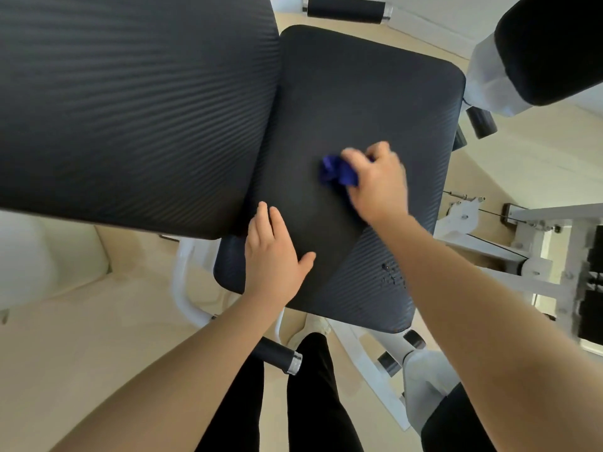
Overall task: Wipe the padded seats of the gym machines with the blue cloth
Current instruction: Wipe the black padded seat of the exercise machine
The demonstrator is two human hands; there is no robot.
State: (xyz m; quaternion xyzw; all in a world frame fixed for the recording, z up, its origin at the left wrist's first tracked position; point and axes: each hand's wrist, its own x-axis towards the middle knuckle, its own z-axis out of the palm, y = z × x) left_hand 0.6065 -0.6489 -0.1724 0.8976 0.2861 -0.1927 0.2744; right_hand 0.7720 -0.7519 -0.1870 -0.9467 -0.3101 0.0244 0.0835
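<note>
Crumpled blue cloth (337,171) on black padded seat (365,102).

Beige floor (98,347), white frame (182,288)

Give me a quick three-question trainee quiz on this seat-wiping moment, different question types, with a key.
1. True or false: the left hand holds the crumpled blue cloth.
2. Where does the left hand rest? A) white frame B) black padded seat C) foam roller
3. Fill in: wet droplets sit on the seat's ____ edge, near the right forearm.

Key: 1 false, the right hand holds it; 2 B; 3 near.
</note>
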